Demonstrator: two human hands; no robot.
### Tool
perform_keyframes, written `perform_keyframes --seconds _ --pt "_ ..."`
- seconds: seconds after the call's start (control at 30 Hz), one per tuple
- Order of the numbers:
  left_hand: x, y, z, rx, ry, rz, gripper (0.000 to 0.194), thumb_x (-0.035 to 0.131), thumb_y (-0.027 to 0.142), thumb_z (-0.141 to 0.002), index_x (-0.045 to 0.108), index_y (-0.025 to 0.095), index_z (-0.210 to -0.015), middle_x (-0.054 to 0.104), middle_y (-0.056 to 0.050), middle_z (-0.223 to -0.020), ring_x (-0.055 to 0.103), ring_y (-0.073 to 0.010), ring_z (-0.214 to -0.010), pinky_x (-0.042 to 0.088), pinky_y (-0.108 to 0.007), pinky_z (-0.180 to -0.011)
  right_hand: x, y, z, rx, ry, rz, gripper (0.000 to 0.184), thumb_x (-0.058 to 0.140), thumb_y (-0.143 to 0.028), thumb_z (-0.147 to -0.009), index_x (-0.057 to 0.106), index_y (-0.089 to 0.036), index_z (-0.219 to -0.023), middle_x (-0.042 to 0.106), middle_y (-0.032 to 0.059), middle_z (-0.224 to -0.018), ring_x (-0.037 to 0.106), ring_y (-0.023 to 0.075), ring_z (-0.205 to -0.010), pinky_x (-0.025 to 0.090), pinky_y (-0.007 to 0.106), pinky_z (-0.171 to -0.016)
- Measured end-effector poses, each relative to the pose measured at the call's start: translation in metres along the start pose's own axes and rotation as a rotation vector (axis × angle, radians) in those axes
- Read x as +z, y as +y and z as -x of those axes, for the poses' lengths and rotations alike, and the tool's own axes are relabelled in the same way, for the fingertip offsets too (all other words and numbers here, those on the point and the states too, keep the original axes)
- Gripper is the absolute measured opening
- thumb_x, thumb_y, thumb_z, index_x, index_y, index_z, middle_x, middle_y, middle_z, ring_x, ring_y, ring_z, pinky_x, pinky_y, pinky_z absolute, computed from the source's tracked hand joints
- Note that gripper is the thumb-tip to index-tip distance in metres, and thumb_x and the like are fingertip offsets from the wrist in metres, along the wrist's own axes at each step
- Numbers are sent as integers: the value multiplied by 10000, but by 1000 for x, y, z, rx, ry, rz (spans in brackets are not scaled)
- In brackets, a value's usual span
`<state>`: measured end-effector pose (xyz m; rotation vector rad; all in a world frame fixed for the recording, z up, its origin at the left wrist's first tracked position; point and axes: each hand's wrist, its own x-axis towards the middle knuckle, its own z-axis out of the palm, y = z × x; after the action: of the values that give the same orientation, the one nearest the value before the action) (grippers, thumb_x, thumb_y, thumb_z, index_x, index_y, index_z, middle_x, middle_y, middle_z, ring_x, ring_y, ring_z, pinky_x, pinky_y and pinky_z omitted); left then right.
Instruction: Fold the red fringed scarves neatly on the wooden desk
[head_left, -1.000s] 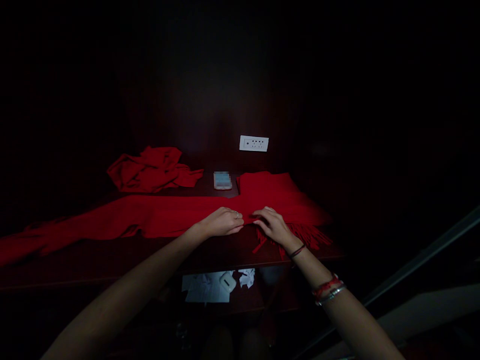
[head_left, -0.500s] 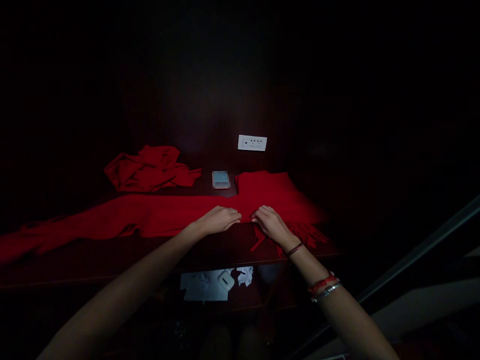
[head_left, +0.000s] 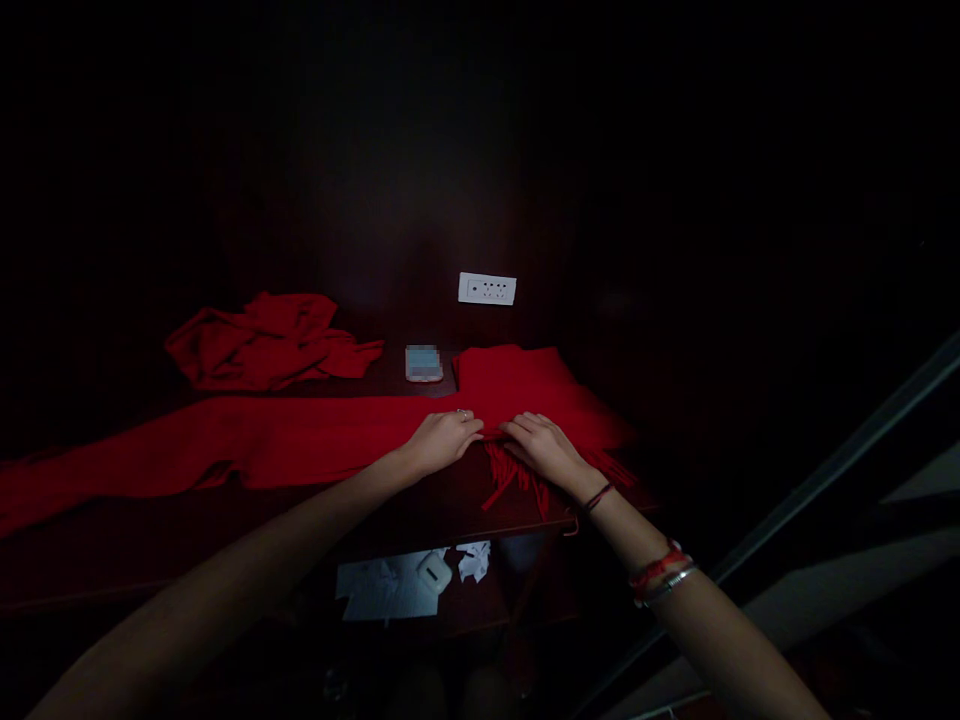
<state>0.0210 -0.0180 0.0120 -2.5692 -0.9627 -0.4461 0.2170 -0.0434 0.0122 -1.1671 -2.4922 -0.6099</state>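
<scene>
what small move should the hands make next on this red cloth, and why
I'd probably slide the left hand leftward along the near edge of the red cloth, smoothing it, because that edge looks rumpled farther left. The right hand rests by the fringe, so it could steady that end.

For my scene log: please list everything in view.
Long cloth: layers uncountable, red, along tabletop
Crumpled cloth: one heap, red, back left
Phone-like item: one, bluish, behind long cloth
Socket panel: one, white, back wall
Tabletop: one, dark reddish, under cloths
Case: one, white, among papers
Papers: several, whitish, lower shelf
Diagonal bar: one, greyish, right
Bracelets: several, mostly red and silvery, right arm
Left hand, right hand: one each, bare, long cloth's front edge
</scene>
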Motion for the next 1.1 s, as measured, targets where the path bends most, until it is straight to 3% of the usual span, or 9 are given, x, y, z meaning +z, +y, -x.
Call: perform_keyframes --seconds 0.2,0.4,0.6,0.73,0.83,0.97,1.1 --pt "-14 -20 -13 82 22 -24 199 360 225 -834 537 158 -774 599 -53 -756 569 -162 -689 388 -226 -549 -2 31 14 279 99 1 125 415 -189 -812 534 -163 -841 556 63 -783 483 162 -740 357 262 -673" --pt "-12 -26 -19 47 53 -34 233 341 240 -843 538 142 -767 604 -70 -753 573 -167 -673 389 -231 -549 -4 51 12 220 107 -100 164 389 -154 -825 553 -156 -825 585 50 -761 513 137 -723 373 231 -667" --pt "-8 -31 -12 0 33 -18 248 318 254 -850 530 150 -776 602 -60 -775 573 -170 -672 394 -234 -538 -4 53 19 242 -36 2 178 431 -186 -809 555 -158 -934 595 58 -829 519 152 -787 372 250 -715" --pt "-8 -36 -10 -49 44 -20 259 303 266 -852 528 150 -796 595 -68 -791 572 -174 -681 403 -237 -542 -13 59 36 388 -120 183 256 403 -107 -788 553 -162 -989 594 85 -876 517 179 -827 363 270 -734" --pt "-7 -39 -11 -50 57 -9 271 289 284 -854 523 153 -812 589 -72 -809 570 -179 -692 412 -244 -550 -23 64 40 494 -97 233 334 355 -51 -774 500 -146 -1059 585 97 -939 521 177 -842 365 262 -732" --pt "-2 -43 -9 -78 99 63 287 278 299 -857 517 154 -794 582 -74 -812 563 -169 -718 422 -253 -613 -34 71 36 578 -88 276 310 332 -34 -770 494 -153 -1006 589 88 -912 531 168 -810 370 250 -694" --pt "4 -44 -6 -65 85 179 259 305 289 -850 513 156 -770 584 -60 -790 562 -160 -725 417 -255 -651 -34 82 33 626 -237 325 254 371 -42 -761 517 -158 -933 595 91 -902 545 173 -825 372 243 -664"
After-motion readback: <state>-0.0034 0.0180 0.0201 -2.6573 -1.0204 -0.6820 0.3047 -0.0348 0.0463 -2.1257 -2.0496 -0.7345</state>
